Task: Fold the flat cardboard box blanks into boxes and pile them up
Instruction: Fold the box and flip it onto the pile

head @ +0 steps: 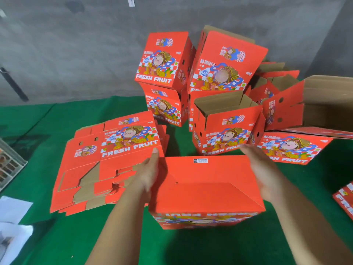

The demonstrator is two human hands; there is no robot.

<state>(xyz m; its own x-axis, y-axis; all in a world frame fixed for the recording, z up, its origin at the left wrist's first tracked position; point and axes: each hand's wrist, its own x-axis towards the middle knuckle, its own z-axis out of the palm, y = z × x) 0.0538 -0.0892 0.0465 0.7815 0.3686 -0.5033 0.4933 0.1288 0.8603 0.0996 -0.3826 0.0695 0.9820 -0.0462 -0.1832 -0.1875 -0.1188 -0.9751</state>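
A red folded box (205,188) stands upside down in front of me on the green table, its closed bottom with a barcode label facing up. My left hand (148,173) presses flat against its left side, fingers straight. My right hand (264,173) lies flat against its right side, a little blurred. A stack of flat red box blanks (107,163) printed "FRESH FRUIT" lies to the left. Behind, folded boxes are piled: two stacked (164,79) at the centre, a tilted one (227,64) above an open box (225,129).
The green table cover (57,236) runs to a grey concrete wall. More open boxes (282,104) and a large open one (324,108) crowd the right. White paper (13,217) lies at the left edge, by a clear tray (9,165).
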